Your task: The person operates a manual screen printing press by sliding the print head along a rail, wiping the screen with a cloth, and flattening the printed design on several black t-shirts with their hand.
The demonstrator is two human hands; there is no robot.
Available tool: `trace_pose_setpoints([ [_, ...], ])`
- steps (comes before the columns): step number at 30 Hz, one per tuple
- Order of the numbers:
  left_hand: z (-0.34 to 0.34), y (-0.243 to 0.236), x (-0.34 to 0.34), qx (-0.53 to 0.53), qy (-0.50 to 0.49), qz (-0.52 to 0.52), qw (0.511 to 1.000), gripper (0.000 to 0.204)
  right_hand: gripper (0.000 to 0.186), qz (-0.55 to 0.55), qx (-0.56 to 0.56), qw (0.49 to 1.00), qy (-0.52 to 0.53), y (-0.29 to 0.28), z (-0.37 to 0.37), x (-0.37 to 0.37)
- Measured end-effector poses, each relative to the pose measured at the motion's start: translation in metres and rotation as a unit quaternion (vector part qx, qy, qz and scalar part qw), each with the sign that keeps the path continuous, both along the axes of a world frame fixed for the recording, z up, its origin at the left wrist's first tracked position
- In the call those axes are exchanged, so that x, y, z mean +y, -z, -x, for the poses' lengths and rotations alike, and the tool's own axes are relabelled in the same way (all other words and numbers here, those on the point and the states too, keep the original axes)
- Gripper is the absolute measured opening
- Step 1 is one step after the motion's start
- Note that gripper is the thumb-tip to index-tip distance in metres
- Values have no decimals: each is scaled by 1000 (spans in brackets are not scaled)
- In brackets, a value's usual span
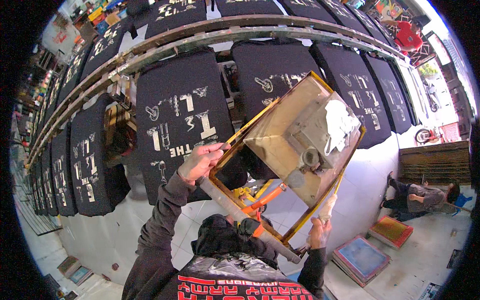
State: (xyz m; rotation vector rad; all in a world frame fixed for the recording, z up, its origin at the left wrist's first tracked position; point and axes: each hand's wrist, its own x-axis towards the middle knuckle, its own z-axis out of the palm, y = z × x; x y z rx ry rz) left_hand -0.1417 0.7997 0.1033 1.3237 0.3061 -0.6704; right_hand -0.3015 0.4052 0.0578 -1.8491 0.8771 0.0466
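Note:
A yellow-edged metal framed rig is tilted in front of me over black shirts on boards with white printing. My left hand is closed on the frame's left rail, near a long grey bar. My right hand is closed around a pale wrapped handle at the rig's lower right. On the rig's panel are a grey housing with a round fitting and a crumpled white cloth. An orange tube crosses the open lower part, above my dark clothing.
Rows of printed shirts and long rails curve across the back. A person in red is at top right, another in grey at right, near a slatted rack. Framed screens lie on the tiled floor at lower right.

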Motion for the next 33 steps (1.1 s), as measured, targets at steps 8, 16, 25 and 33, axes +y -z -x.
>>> trace_pose_setpoints([
  [8, -11, 2, 12, -21, 27, -67, 997, 41, 16, -49, -39, 998, 31, -4, -8, 18],
  [16, -33, -13, 15, 8, 55, -108, 993, 42, 25, -16, -63, 995, 79, 32, 15, 29],
  [25, -76, -20, 44, 55, 98, -58, 992, 41, 21, -17, 4, 984, 176, -3, 6, 95],
  [33, -137, 19, 66, 37, 260, -59, 963, 57, 32, 16, 129, 969, 210, -8, 2, 89],
])
